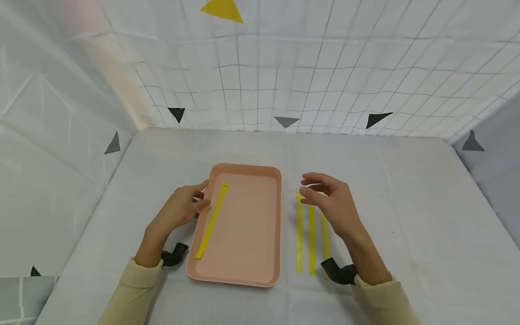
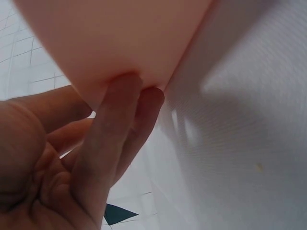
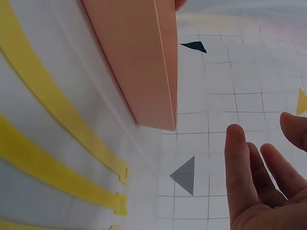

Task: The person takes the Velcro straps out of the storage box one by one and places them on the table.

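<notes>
A pink tray [image 1: 248, 225] lies on the table, with one yellow strap [image 1: 212, 221] with a slotted end slanting along its left side. My left hand [image 1: 184, 205] holds the tray's left edge; in the left wrist view its fingers [image 2: 108, 129] press against the outer wall. Right of the tray, three more yellow straps [image 1: 311, 239] lie roughly side by side. Above their far ends hovers my right hand [image 1: 331, 198], its fingers loosely bent and nothing between them. The right wrist view shows slotted strap ends [image 3: 120, 203] apart from that hand [image 3: 273, 191].
A white cloth covers the table [image 1: 406, 216]. Behind it hangs a white sheet with a grid [image 1: 325, 85] and triangular markers [image 1: 286, 121]. Pale sheets [image 1: 53, 158] close off the sides. Each wrist wears a black mount [image 1: 339, 272].
</notes>
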Tool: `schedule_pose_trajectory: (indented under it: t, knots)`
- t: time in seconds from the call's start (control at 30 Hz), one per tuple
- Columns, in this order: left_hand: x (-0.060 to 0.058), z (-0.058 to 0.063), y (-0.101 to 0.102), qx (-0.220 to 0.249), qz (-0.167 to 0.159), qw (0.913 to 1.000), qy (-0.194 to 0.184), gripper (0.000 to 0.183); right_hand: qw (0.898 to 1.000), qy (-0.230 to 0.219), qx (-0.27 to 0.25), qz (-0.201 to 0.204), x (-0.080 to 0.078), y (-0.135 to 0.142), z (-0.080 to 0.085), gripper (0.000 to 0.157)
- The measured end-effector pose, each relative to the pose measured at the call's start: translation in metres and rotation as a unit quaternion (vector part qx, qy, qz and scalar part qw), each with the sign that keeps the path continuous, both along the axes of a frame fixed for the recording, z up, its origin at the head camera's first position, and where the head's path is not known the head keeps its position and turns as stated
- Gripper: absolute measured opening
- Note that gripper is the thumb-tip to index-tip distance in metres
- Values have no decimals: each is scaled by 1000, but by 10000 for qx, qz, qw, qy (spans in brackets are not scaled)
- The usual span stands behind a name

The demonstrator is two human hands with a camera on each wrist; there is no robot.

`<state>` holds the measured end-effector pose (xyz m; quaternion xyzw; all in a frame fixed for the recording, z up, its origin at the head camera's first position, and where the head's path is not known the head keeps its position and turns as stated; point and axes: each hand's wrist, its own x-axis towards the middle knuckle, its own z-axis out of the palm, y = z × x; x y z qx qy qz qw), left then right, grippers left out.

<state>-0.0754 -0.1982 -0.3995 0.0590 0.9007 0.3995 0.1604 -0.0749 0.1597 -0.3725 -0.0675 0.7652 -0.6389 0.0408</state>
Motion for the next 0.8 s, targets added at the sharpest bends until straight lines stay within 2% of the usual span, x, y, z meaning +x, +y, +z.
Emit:
schedule_pose_trajectory:
  t: [0.27, 0.8]
  knots:
    - [0, 1, 1, -12, 3, 10000, 23, 64, 9999, -125, -108, -2, -1, -4, -4, 33]
    - [0, 1, 1, -94, -27, 9999, 80, 63, 9998, -50, -172, 20, -1, -14, -2, 32]
